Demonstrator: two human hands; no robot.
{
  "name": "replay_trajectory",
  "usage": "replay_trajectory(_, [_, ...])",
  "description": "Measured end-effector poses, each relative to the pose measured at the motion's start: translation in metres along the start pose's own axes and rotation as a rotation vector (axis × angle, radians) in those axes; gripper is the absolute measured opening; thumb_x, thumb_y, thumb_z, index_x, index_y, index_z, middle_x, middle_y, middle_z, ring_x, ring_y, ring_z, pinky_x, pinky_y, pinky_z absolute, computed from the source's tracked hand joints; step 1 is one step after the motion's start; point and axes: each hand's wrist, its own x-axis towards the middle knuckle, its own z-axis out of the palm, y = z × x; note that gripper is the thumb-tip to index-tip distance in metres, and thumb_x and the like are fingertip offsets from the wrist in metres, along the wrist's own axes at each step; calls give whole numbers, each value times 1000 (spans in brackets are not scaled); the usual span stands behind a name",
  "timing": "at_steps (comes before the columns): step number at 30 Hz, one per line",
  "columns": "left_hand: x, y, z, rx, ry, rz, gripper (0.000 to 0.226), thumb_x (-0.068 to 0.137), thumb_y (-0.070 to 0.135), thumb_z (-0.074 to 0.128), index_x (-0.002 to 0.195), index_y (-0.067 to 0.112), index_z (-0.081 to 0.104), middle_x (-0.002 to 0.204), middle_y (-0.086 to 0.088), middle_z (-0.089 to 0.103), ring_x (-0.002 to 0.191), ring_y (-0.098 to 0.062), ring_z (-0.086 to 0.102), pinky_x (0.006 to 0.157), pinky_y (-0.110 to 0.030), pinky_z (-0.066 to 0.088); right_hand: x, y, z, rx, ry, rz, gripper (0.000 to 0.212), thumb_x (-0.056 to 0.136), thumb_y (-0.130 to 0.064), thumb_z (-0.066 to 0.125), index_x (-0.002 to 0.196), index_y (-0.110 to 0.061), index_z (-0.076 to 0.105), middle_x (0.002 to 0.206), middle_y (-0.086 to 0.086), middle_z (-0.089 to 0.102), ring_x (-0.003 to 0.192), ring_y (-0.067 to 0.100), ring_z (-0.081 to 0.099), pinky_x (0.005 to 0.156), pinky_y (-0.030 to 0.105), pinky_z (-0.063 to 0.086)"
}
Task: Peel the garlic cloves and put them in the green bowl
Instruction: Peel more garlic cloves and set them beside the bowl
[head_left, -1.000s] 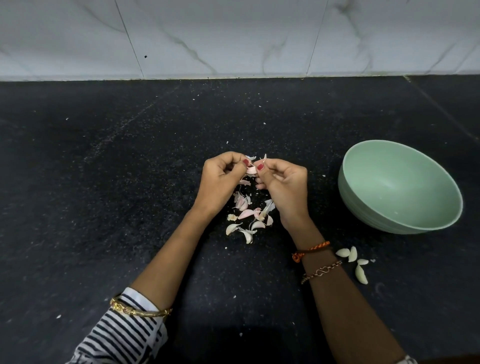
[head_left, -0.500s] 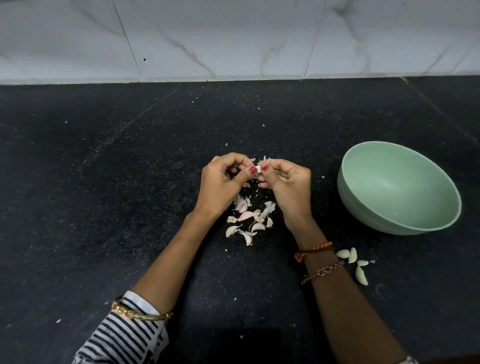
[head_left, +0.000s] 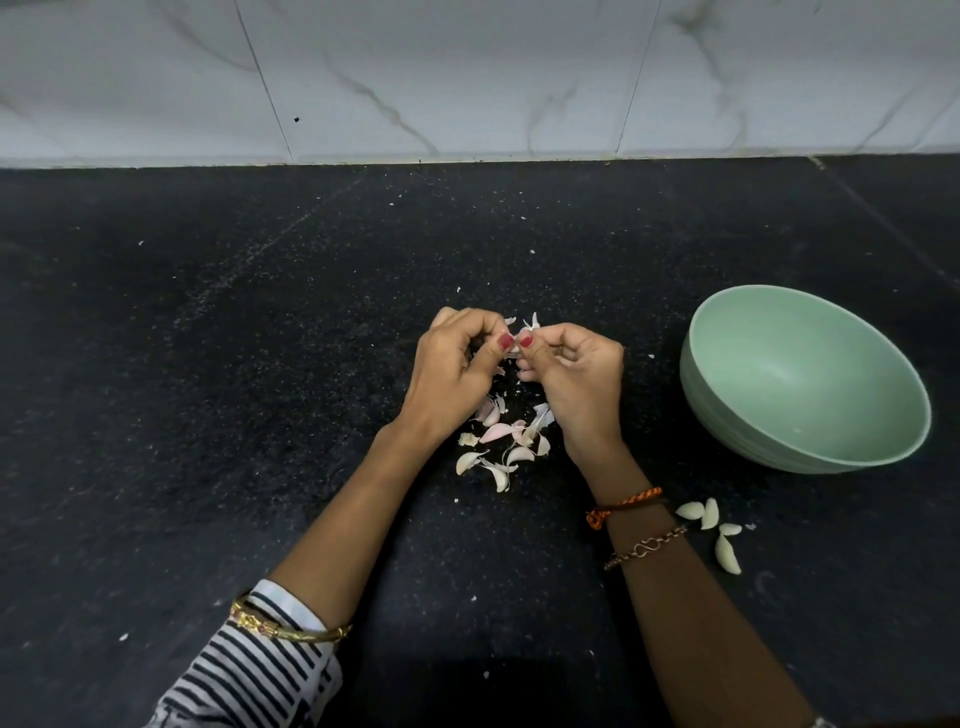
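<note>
- A small garlic clove (head_left: 514, 352) is pinched between the thumbs of the left hand (head_left: 457, 371) and the right hand (head_left: 574, 382); both hands are closed on it, above the worktop (head_left: 208, 415).
- The peeling step seems to be in hand: the skin is being picked at with the thumbnails.
- A heap of torn skins (head_left: 501, 441) is seen on the worktop just under the hands.
- Four peeled cloves (head_left: 714, 530) are laid beside the right wrist, near the green bowl (head_left: 727, 410).
- The bowl looks empty, well to the right.
- Next, the last skin likely has to be pulled off, and then the bare clove carried right to the bowl.
</note>
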Motion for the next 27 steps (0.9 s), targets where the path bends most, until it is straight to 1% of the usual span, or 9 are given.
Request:
replay_trajectory(3, [-1,4,0,-150,60,-58,19,85,37,44,69,30,51,64,17,48,71,-1,42,67,-18,37,3,-1,-3,77,45,44,13,84,-3,62,75,-12,63,68,0,63,55,-1,59,55,12,49])
replay_trajectory(5, [0,4,0,-174,102,-114,33,84,38,41,54,25,41,53,16,41,60,-2,37,61,-22,34,5,-4,-7,131,75,68,13,86,0,59,80,-10,64,71,2,63,58,-2,60,58,11,50])
replay_trajectory(7, [0,3,-1,-132,128,-136,47,86,37,46,46,17,33,46,12,34,49,-7,34,56,-22,34,5,-6,-8,195,61,84,15,86,3,56,83,-9,63,73,3,62,60,-1,60,60,11,50])
replay_trajectory(9, [0,-1,-1,-49,107,-138,51,86,28,59,43,4,44,41,4,42,42,-2,38,52,-16,35,3,-7,-7,230,38,88,17,86,6,56,83,-9,63,73,3,62,60,0,61,62,12,51])
replay_trajectory(12, [1,2,-1,-101,45,-187,10,80,9,69,71,14,69,67,1,66,57,1,52,55,-10,39,1,-7,-5,239,14,84,18,84,8,57,83,-8,64,75,3,64,62,2,62,64,13,52])
replay_trajectory(14, [2,3,-1,-228,21,-219,15,79,7,70,83,21,69,76,3,68,67,-4,57,60,-13,46,1,-7,-5,244,-3,78,17,83,9,58,85,-7,64,77,4,65,64,3,64,65,14,51])
replay_trajectory(18, [2,5,-2,-347,33,-235,6,78,17,66,77,19,71,79,-2,71,76,-25,65,71,-31,53,0,-6,-4,242,-35,51,17,81,10,60,87,-5,65,78,5,67,68,4,65,66,15,51])
replay_trajectory(23, [3,10,-2,-381,-3,-299,19,85,2,60,77,17,69,73,6,70,76,-15,63,73,-25,52,0,-1,-3,125,-47,-26,20,81,9,61,98,-1,66,86,5,69,78,9,68,70,17,53])
replay_trajectory(27, [3,10,-3,-388,1,-305,21,85,0,59,77,16,69,71,6,69,74,-13,63,70,-23,53,2,4,-3,-96,8,-212,21,78,7,65,99,2,68,93,13,69,79,11,68,71,21,55])
